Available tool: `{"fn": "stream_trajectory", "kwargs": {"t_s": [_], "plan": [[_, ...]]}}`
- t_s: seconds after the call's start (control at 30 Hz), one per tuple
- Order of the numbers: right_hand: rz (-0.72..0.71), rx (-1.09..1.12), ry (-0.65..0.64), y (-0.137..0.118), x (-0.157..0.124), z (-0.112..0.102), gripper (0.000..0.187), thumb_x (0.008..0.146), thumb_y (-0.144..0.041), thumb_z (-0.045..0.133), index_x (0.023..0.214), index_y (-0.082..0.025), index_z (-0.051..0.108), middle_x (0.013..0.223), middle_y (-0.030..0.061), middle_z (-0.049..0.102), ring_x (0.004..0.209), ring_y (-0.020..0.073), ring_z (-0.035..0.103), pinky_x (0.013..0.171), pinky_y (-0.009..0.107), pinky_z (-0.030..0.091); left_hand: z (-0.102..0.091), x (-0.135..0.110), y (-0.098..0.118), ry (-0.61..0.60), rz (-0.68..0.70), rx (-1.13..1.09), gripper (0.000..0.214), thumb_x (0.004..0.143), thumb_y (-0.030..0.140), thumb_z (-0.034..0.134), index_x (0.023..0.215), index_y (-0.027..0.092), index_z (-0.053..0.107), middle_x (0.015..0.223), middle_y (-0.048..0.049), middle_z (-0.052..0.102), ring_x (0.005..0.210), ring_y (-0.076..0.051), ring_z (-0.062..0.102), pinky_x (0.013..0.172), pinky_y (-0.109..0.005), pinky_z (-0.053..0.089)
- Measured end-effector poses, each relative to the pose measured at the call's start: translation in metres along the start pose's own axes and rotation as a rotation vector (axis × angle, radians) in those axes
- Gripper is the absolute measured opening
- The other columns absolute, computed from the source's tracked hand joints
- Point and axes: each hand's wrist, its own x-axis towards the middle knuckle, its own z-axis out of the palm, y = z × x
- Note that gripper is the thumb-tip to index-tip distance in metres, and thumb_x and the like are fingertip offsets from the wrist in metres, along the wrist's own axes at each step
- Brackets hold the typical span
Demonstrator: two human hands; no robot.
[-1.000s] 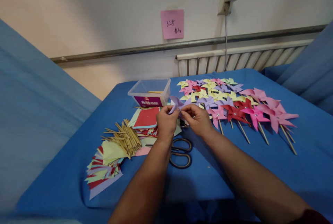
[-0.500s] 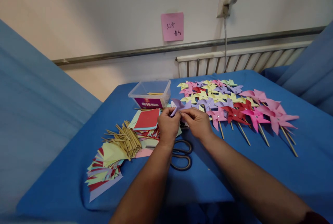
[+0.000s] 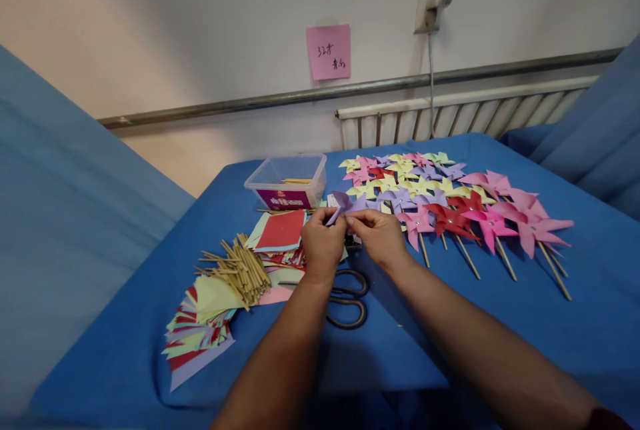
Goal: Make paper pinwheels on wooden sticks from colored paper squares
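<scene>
My left hand [image 3: 324, 241] is closed on a lavender paper pinwheel [image 3: 342, 201], whose folded blades stick up above the fingers. Thumb and forefinger of my right hand [image 3: 381, 238] pinch together against the pinwheel's near side; whatever small thing is between them is hidden. Below the wrists lie scissors [image 3: 361, 301] with black handles, the blades partly covered by my left forearm. Left of my hands is a stack of square coloured papers [image 3: 281, 231], red on top. A heap of thin wooden sticks [image 3: 245, 271] lies beside it.
Behind the papers stands a clear plastic box [image 3: 286, 185] with a few sticks inside. Finished pinwheels [image 3: 450, 220] in several colours spread over the right side of the blue-covered table [image 3: 480, 350]. Fanned coloured papers [image 3: 200, 343] lie front left. Blue curtains [image 3: 60, 237] hang on both sides.
The whole view has shifted very slightly. Both hands keep nearly the same hold on the lavender pinwheel, and nothing on the table has moved.
</scene>
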Motion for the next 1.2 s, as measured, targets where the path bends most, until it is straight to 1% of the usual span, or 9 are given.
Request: {"fn": "stream_trajectory", "kwargs": {"t_s": [0.2,0.33,0.5,0.6,0.7,0.8,0.87,1.03,1.2], "plan": [[0.044,0.018,0.019,-0.002,-0.001,0.0,0.018,0.073,-0.035,0.066,0.074,-0.02,0.075,0.067,0.0026,0.073,0.065,0.0192,0.067,0.064,0.031,0.054,-0.002,-0.002,-0.002,0.0,0.07,0.033,0.012,0.067,0.016,0.071,0.074,0.025,0.072,0.073,0.0009,0.069,0.072,-0.018,0.061,0.072,-0.026,0.043],[0.066,0.071,0.026,-0.005,-0.001,0.001,0.018,0.071,-0.034,0.067,0.076,-0.019,0.075,0.07,0.0037,0.074,0.065,0.0193,0.068,0.065,0.031,0.054,-0.002,-0.002,-0.003,-0.017,0.097,0.081,0.011,0.068,0.018,0.07,0.076,0.025,0.073,0.076,-0.0003,0.071,0.076,-0.02,0.062,0.074,-0.027,0.043],[0.093,0.16,0.085,-0.008,-0.001,0.004,0.016,0.066,-0.032,0.07,0.075,-0.019,0.069,0.069,0.0023,0.073,0.063,0.0181,0.068,0.063,0.03,0.055,-0.001,-0.002,-0.001,0.002,0.071,0.08,0.009,0.067,0.019,0.07,0.074,0.024,0.072,0.073,0.0004,0.07,0.071,-0.018,0.062,0.07,-0.026,0.043],[0.083,0.183,0.082,-0.009,-0.002,0.005,0.016,0.066,-0.033,0.071,0.072,-0.019,0.067,0.065,0.0011,0.07,0.061,0.0173,0.067,0.061,0.03,0.054,0.0,0.0,0.0,0.002,0.016,0.011,0.005,0.066,0.021,0.069,0.072,0.021,0.071,0.068,0.0014,0.068,0.066,-0.016,0.06,0.064,-0.025,0.042],[0.045,0.175,0.077,-0.009,-0.002,0.004,0.015,0.069,-0.033,0.07,0.074,-0.019,0.069,0.067,0.0013,0.071,0.063,0.0173,0.067,0.064,0.03,0.054,0.002,0.003,-0.004,-0.008,-0.085,-0.152,0.01,0.065,0.026,0.071,0.07,0.018,0.069,0.065,0.0017,0.065,0.06,-0.013,0.056,0.061,-0.024,0.042],[-0.007,0.067,0.106,-0.008,-0.003,0.001,0.014,0.073,-0.032,0.068,0.079,-0.019,0.072,0.073,0.0025,0.073,0.068,0.0187,0.068,0.068,0.032,0.055,0.004,0.007,-0.009,0.005,-0.199,-0.34,0.018,0.062,0.029,0.073,0.072,0.015,0.069,0.065,0.0014,0.064,0.058,-0.012,0.054,0.061,-0.025,0.044],[-0.07,-0.027,0.118,-0.009,-0.005,-0.002,0.014,0.077,-0.03,0.065,0.083,-0.021,0.073,0.078,0.0026,0.075,0.071,0.0191,0.069,0.07,0.032,0.055,0.005,0.008,-0.01,0.013,-0.23,-0.406,0.021,0.06,0.03,0.075,0.073,0.015,0.069,0.067,0.0008,0.065,0.06,-0.012,0.055,0.062,-0.025,0.045],[-0.351,-0.239,0.103,-0.013,-0.011,-0.005,0.014,0.084,-0.025,0.062,0.091,-0.023,0.074,0.089,0.0019,0.075,0.078,0.0175,0.07,0.076,0.031,0.054,0.004,0.005,-0.006,0.001,-0.167,-0.343,0.019,0.059,0.027,0.076,0.071,0.015,0.069,0.065,0.0018,0.064,0.06,-0.011,0.054,0.06,-0.023,0.043],[-0.299,-0.21,0.133,-0.008,-0.007,-0.005,0.011,0.084,-0.025,0.063,0.087,-0.022,0.073,0.08,0.0007,0.074,0.068,0.016,0.067,0.067,0.029,0.053,0.004,0.002,-0.003,-0.054,-0.137,-0.345,0.02,0.06,0.029,0.077,0.071,0.015,0.07,0.064,0.0018,0.064,0.06,-0.012,0.055,0.06,-0.024,0.044]]}}
